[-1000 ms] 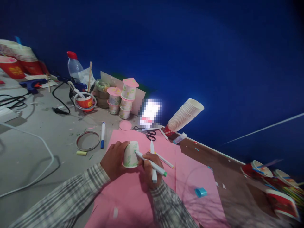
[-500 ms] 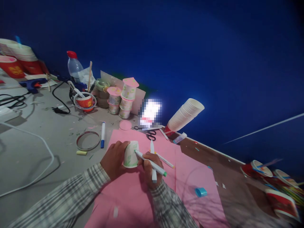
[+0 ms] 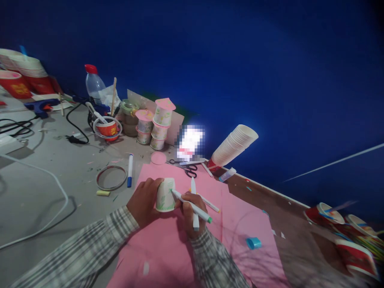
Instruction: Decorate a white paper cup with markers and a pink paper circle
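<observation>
A large pink paper sheet (image 3: 168,244) covers the grey table (image 3: 45,188) beneath both hands. On it the left hand (image 3: 143,201) wraps around a small white paper cup (image 3: 165,196) turned upside down, gripping its side to steady it. The right hand (image 3: 189,211) is closed on two white marker pens (image 3: 192,207) (a third lies on the sheet just beside), one tip touching the cup's wall where faint green drawing shows. To draw cleanly, I judge the cup should stay pinned flat while the pen moves lightly, the cup turned between strokes. Beyond lie black-handled scissors (image 3: 190,170) and a blue marker (image 3: 129,171).
</observation>
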The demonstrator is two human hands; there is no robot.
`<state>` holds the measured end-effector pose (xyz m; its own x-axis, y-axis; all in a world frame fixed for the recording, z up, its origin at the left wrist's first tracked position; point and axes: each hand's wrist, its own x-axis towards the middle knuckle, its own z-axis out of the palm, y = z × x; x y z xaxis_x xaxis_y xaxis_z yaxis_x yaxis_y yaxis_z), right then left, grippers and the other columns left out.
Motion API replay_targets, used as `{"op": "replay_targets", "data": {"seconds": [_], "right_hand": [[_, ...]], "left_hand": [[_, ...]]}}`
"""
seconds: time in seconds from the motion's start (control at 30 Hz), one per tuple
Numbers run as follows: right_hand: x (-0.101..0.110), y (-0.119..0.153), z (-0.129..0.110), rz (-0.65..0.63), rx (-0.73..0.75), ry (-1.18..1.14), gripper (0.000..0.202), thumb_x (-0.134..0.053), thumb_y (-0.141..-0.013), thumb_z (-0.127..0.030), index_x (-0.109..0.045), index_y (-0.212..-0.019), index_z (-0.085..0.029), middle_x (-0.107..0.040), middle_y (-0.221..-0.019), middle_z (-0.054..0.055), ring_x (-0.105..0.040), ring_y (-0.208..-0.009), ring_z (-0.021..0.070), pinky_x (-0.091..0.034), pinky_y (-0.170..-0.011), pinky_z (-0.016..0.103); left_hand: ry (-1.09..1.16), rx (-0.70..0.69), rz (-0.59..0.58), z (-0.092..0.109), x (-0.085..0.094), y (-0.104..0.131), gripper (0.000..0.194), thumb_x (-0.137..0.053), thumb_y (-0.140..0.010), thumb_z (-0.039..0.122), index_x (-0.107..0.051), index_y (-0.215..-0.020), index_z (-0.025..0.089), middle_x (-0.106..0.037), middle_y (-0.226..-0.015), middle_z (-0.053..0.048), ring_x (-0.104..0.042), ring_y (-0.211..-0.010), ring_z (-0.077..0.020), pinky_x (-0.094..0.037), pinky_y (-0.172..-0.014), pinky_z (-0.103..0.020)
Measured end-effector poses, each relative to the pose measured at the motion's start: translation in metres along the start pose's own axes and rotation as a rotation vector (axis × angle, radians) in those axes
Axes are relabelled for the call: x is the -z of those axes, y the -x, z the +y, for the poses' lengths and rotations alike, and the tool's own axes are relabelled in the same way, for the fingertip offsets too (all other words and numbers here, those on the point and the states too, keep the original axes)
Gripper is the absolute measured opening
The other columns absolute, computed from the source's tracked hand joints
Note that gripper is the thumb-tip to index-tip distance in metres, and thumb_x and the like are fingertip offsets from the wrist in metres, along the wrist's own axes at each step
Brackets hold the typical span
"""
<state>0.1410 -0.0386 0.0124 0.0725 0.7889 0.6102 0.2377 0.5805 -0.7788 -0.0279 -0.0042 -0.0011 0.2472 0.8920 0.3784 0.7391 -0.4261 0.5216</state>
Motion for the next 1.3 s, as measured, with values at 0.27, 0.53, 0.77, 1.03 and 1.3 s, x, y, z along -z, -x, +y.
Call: {"op": "replay_targets", "data": {"seconds": [0.27,0.53,0.77,1.03,1.3], "right_hand": [[-0.0034,0.0026,-0.0003,0.061,-0.044,-0.031,0.014,-0.049,-0.078,-0.016,-0.061,-0.083,-0.021,-0.061,-0.056,-0.003,-0.056,-0.041,0.0138,-0.048,-0.043,0.026],[-0.0037,0.0039,0.0016,0.025,-0.067,-0.034,0.014,-0.050,-0.077,-0.018,-0.061,-0.084,-0.023,-0.062,-0.055,-0.003,-0.060,-0.047,0.0177,-0.050,-0.046,0.029],[-0.0036,0.0043,0.0022,0.049,-0.088,-0.066,0.014,-0.049,-0.078,-0.019,-0.060,-0.086,-0.023,-0.063,-0.056,-0.003,-0.057,-0.042,0.0159,-0.048,-0.043,0.028],[-0.0019,0.0034,0.0030,0.070,-0.066,0.007,0.017,-0.048,-0.078,-0.017,-0.061,-0.087,-0.024,-0.066,-0.058,-0.003,-0.056,-0.041,0.0152,-0.052,-0.051,0.032],[-0.0040,0.0069,0.0062,0.086,-0.098,0.008,0.016,-0.049,-0.077,-0.017,-0.062,-0.085,-0.022,-0.065,-0.057,-0.003,-0.054,-0.040,0.0142,-0.053,-0.054,0.032]], "left_hand": [[0.021,0.045,-0.003,0.0000,0.0007,0.0001,0.088,-0.074,-0.038,0.062,-0.043,-0.111,0.025,-0.056,-0.082,0.000,-0.053,-0.073,-0.0218,-0.047,-0.064,-0.037],[-0.002,0.008,0.029,0.0013,0.0012,-0.0010,0.089,-0.073,-0.038,0.064,-0.043,-0.110,0.023,-0.055,-0.081,0.000,-0.053,-0.072,-0.0222,-0.047,-0.062,-0.037],[0.025,0.045,0.018,0.0011,0.0012,0.0002,0.087,-0.074,-0.038,0.060,-0.043,-0.111,0.024,-0.056,-0.083,0.000,-0.053,-0.073,-0.0221,-0.047,-0.064,-0.037],[0.001,0.028,-0.032,-0.0005,0.0004,0.0007,0.088,-0.073,-0.038,0.064,-0.043,-0.112,0.025,-0.056,-0.080,0.001,-0.053,-0.072,-0.0214,-0.045,-0.065,-0.036],[0.005,0.032,-0.043,-0.0006,0.0005,0.0006,0.090,-0.071,-0.038,0.068,-0.044,-0.112,0.023,-0.058,-0.082,-0.001,-0.053,-0.074,-0.0226,-0.045,-0.067,-0.039]]}}
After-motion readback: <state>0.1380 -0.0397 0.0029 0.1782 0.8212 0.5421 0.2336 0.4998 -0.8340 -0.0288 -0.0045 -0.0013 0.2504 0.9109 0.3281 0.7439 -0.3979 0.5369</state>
